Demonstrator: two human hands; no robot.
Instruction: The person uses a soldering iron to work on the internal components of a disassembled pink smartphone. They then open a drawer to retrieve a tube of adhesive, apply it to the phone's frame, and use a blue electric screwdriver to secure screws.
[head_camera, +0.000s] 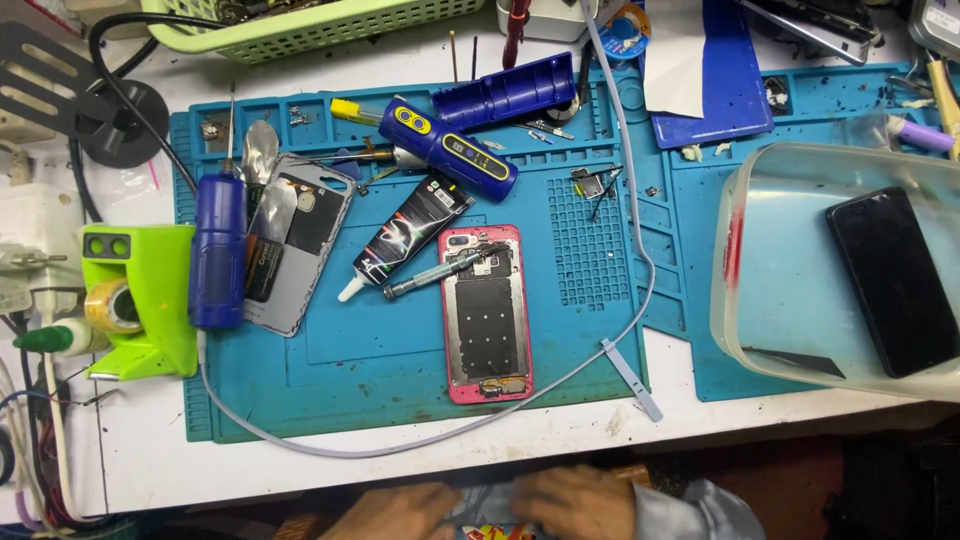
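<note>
Both my hands are low at the bottom edge of the view, below the front edge of the white table. My left hand and my right hand are close together, with a small colourful thing between them. The blur hides whether either hand grips it. Nearest on the table is a pink phone frame, lying back-up on the blue work mat. A thin metal tool rests across its top end. Beside it lies a black glue tube.
On the mat lie a blue electric screwdriver, a blue case, a grey phone cover and a blue hand tool. A grey cable loops across. A clear tub at right holds a black phone. A green stand sits left.
</note>
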